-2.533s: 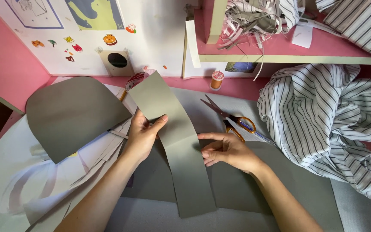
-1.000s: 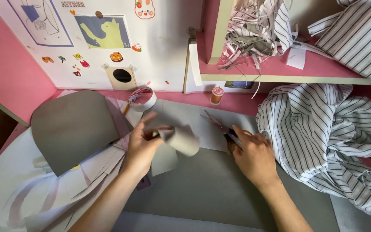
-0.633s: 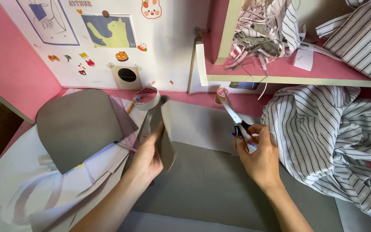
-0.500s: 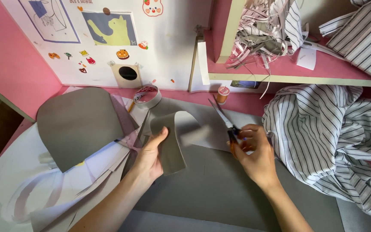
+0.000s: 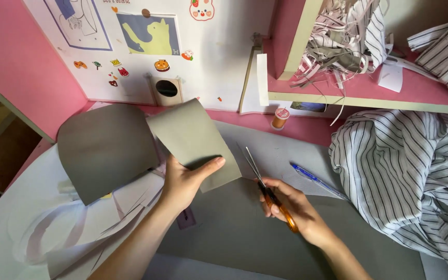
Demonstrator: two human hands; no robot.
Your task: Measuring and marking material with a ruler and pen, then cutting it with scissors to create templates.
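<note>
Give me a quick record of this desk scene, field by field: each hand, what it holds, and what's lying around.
left hand: left hand holds a folded grey sheet up, thumb across its lower edge
right hand: right hand grips orange-handled scissors, blades closed, pointing toward the folded grey sheet
work surface: large grey sheet spread under both hands
left side: curved grey piece on white paper cut-outs
right side: striped fabric, blue pen
back: thread spool, shelf of paper strips
</note>
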